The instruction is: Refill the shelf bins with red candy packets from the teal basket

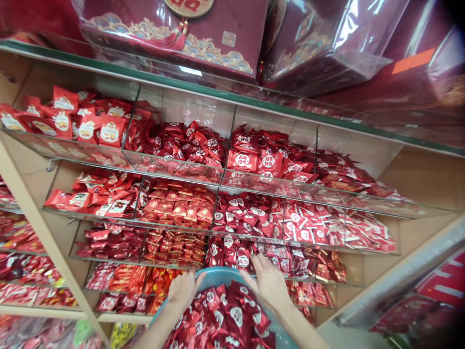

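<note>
A blue plastic basket (pixel 217 274) full of dark red candy packets (pixel 221 317) is at the bottom centre, against the lower shelves. At its left rim is my left hand (pixel 181 292), fingers curled and thumb pointing along the edge. My right hand (pixel 271 283) lies over the right part of the rim, fingers stretched forward and thumb apart. Its fingertips are by the dark red packets (pixel 242 256) in a low shelf compartment; whether they touch is unclear. No packet shows in my right hand.
Tiered shelves with clear dividers hold red candy packets, including large ones (pixel 61 118) at upper left. Above runs a glass shelf edge (pixel 218 92) bearing maroon gift boxes (pixel 218 29). Wooden uprights (pixel 47 242) frame the left side. Red packages (pixel 441 278) hang at right.
</note>
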Tool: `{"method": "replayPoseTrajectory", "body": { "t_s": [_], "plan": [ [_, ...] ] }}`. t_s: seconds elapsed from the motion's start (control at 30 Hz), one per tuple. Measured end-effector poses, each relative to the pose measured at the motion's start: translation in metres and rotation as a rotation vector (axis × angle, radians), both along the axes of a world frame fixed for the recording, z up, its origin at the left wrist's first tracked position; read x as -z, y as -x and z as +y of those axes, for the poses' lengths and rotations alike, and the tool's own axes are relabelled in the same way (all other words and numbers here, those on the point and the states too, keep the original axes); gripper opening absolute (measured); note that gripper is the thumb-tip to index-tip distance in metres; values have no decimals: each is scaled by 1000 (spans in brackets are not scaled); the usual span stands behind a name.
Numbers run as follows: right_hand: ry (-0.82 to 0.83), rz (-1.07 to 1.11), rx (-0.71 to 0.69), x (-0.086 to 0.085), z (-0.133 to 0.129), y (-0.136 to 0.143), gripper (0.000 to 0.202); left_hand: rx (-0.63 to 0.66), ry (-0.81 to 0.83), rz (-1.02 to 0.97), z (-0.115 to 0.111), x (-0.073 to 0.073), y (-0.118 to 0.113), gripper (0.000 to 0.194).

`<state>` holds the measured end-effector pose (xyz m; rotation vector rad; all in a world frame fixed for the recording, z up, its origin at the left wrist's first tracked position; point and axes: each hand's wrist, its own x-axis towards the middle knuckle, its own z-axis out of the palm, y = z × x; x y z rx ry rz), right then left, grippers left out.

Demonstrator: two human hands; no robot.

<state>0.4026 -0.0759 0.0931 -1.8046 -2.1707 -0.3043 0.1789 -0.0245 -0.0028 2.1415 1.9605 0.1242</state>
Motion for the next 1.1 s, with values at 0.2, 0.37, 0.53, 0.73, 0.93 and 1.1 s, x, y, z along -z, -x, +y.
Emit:
{"method": "replayPoseTrajectory", "body": {
  "t_s": [0.2,0.37,0.53,0.73,0.93,1.1],
  "plan": [
    [-248,54,56,-78,63,-6,35,-9,17,-5,0,1,0,56],
    [-161,-143,-53,-79,106,-26,28,-33,48,-36,-1,-1,1,58],
    [-161,-140,-39,-66,115,-32,26,-43,47,-53,-2,1,0,59],
    [-429,73,-61,-77,99,-27,26,-6,6,-65,1,11,5,56],
    [-558,660,-119,-59,30,6,14,51,67,-194,5,12,14,44],
    [9,979,-141,28,0,42,20,14,108,-326,5,8,16,37]
  ]
}}
